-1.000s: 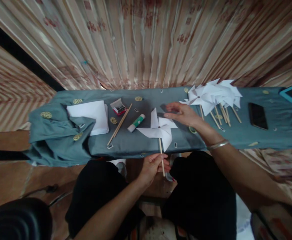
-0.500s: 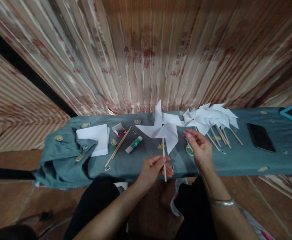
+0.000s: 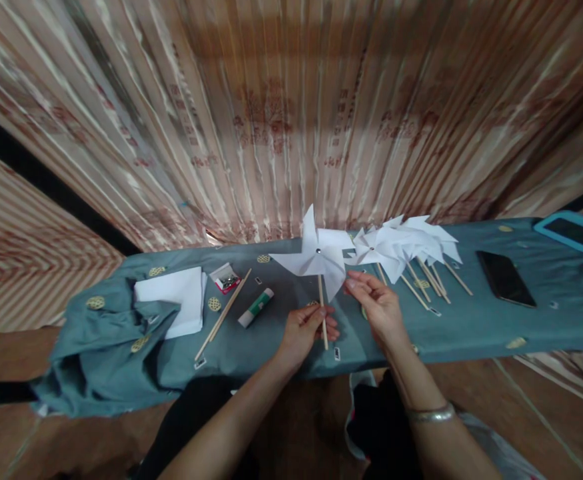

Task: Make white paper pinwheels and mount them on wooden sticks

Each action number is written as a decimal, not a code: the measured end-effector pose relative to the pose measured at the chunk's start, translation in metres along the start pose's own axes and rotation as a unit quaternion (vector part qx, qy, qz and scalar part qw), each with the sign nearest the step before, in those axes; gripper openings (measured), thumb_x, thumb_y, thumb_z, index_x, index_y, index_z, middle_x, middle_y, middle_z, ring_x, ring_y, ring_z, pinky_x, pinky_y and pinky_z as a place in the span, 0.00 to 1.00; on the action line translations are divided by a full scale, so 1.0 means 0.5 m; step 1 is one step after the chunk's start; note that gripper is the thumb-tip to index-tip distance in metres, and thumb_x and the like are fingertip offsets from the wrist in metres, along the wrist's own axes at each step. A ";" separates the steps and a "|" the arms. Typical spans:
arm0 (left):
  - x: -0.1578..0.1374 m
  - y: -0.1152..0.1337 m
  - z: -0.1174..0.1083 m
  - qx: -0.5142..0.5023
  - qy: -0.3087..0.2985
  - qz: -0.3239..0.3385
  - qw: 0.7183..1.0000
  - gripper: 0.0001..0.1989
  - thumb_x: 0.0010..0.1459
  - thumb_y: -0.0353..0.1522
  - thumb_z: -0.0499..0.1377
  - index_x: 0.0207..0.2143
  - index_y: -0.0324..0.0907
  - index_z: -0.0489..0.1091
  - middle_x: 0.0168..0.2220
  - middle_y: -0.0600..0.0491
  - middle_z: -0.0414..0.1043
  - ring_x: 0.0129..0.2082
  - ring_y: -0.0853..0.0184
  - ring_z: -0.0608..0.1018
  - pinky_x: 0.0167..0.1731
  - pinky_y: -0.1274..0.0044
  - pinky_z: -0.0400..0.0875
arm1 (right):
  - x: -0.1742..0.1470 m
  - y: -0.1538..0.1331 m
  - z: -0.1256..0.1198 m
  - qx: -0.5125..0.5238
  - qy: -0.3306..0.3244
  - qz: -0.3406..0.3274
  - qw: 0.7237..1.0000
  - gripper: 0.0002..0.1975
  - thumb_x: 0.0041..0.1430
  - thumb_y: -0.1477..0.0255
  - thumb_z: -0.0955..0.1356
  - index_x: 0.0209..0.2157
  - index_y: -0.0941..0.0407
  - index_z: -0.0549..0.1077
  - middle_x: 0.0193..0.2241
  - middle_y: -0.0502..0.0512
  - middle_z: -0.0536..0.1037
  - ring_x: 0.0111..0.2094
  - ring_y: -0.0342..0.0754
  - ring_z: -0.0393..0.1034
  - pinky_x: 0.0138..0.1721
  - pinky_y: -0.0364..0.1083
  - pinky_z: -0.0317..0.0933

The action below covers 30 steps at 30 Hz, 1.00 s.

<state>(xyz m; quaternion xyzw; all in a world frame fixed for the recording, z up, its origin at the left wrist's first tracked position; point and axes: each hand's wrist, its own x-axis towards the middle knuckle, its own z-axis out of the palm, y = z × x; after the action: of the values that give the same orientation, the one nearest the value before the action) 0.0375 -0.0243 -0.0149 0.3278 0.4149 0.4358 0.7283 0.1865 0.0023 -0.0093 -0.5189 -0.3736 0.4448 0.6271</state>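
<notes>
A white paper pinwheel [image 3: 328, 263] with a shiny pin at its centre stands upright on a thin wooden stick over the bench. My left hand [image 3: 306, 330] is closed round the lower part of that stick. Beside the pinwheel's right side is my right hand [image 3: 378, 307], fingers loosely stretched out and nothing seen in them. Its fingertips are at the edge of the lower right blade; whether they touch it I cannot tell. Behind my right hand, a yellow-green ring [image 3: 364, 312] is mostly hidden.
Several finished pinwheels [image 3: 406, 243] lie overlapping to the right. Farther right are a black phone [image 3: 506, 277] and a blue-framed device [image 3: 574, 230]. Leftward lie a glue stick [image 3: 256, 307], wooden sticks [image 3: 224, 313], a small box of pins [image 3: 226, 277] and white paper [image 3: 171, 293].
My right hand has come left, closer to the pinwheel's lower right blade. My left hand keeps its hold on the stick. The camera view has shifted slightly.
</notes>
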 end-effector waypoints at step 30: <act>0.025 -0.025 -0.015 0.055 0.010 0.037 0.998 0.16 0.45 0.43 0.68 0.29 0.38 0.79 0.24 0.54 0.74 0.23 0.72 0.73 0.31 0.79 0.69 | -0.018 0.008 0.026 -0.024 -0.035 0.030 0.999 0.24 0.34 0.55 0.77 0.32 0.53 0.73 0.20 0.45 0.74 0.24 0.44 0.69 0.31 0.46 0.65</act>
<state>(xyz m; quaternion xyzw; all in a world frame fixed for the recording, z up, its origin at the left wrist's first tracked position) 0.0390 -0.0170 -0.0327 0.3783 0.4333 0.4420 0.6883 0.1707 -0.0016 -0.0108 -0.5291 -0.3896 0.4724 0.5875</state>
